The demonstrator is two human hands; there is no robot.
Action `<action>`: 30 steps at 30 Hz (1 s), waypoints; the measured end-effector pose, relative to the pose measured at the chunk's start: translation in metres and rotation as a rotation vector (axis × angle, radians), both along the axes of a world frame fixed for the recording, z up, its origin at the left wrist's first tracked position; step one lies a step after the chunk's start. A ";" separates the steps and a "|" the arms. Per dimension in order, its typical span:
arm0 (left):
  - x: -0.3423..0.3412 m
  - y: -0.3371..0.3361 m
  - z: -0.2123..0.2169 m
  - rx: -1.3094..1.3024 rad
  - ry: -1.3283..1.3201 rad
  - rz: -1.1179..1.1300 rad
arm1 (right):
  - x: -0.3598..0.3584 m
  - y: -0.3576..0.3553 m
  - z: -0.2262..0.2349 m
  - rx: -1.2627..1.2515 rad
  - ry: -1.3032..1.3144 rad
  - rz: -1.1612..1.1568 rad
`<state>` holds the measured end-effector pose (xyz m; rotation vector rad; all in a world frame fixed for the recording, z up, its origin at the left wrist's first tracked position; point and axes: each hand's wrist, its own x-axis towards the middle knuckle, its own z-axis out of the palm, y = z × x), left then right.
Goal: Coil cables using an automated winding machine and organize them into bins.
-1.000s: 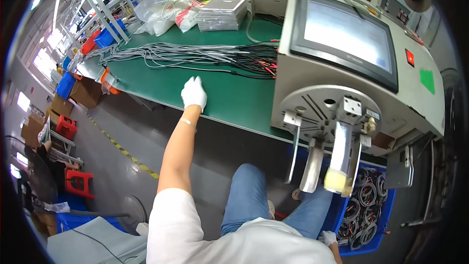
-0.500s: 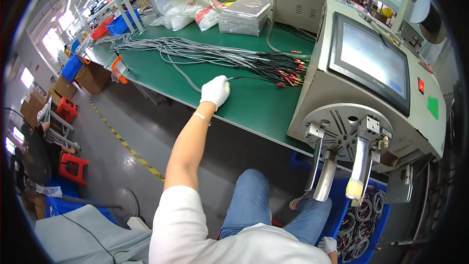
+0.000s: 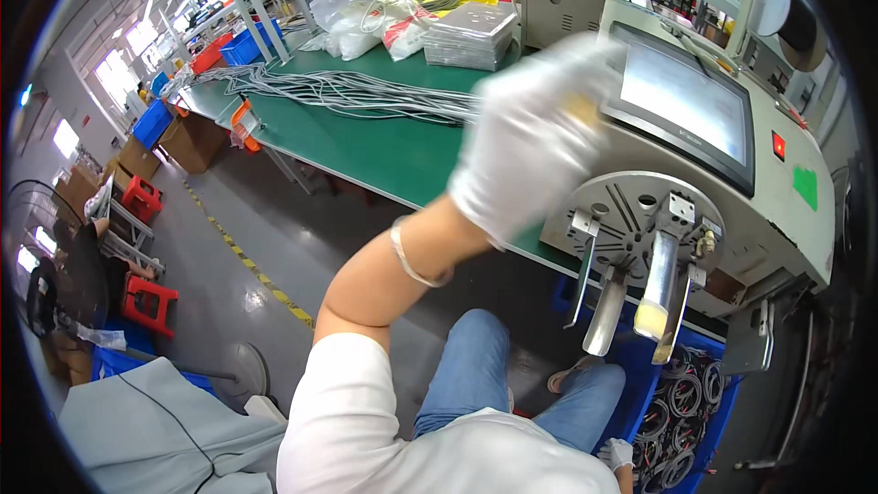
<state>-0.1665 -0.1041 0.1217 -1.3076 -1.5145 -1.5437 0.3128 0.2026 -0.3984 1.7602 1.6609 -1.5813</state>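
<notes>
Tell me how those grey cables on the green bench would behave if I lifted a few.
The grey cables will likely flop and sag, since they lie in loose, wavy curves. Lifting a few may drag neighbours along, because the strands overlap and cross. They seem unlikely to roll away, being long and spread out along the green bench.

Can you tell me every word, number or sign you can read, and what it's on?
None that I can read for sure.
Machine's screen: pale and washed out, no readable words.
Its dark frame: a little mark on the lower edge, too small to read.
White plastic bag: red patches, too blurred to read.
Red switch: too small to tell if it's marked.
</notes>
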 end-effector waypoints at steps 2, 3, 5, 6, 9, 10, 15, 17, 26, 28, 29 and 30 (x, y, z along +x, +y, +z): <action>0.036 0.028 0.004 -0.126 0.287 -0.098 | -0.001 0.003 -0.003 0.007 0.060 -0.005; 0.056 0.031 0.002 -0.347 0.255 -0.149 | 0.000 0.004 -0.003 -0.007 0.088 -0.016; 0.078 0.035 -0.001 -0.740 0.349 -0.274 | 0.000 0.012 0.001 -0.081 0.307 -0.094; 0.086 0.039 -0.002 -0.890 0.423 -0.321 | -0.005 0.020 0.006 -0.309 0.546 -0.145; 0.096 0.043 -0.004 -1.150 0.505 -0.456 | -0.015 0.030 0.045 0.069 0.496 -0.185; 0.100 0.041 -0.003 -1.158 0.469 -0.444 | -0.023 0.031 0.066 0.178 0.522 -0.187; 0.116 0.041 0.006 -1.346 0.522 -0.255 | -0.092 0.029 0.218 0.695 0.638 -0.005; 0.116 0.042 0.009 -1.323 0.432 -0.204 | -0.117 0.017 0.282 0.924 0.699 0.093; 0.089 0.083 -0.018 -0.645 0.147 0.096 | -0.216 -0.061 0.401 1.131 1.181 0.361; 0.082 0.086 -0.027 -0.539 0.083 0.065 | -0.237 -0.069 0.407 1.204 1.215 0.451; 0.079 0.087 -0.031 -0.470 0.015 0.043 | -0.248 -0.072 0.409 1.219 1.252 0.467; 0.076 0.088 -0.035 -0.401 -0.054 0.021 | -0.259 -0.075 0.410 1.249 1.302 0.481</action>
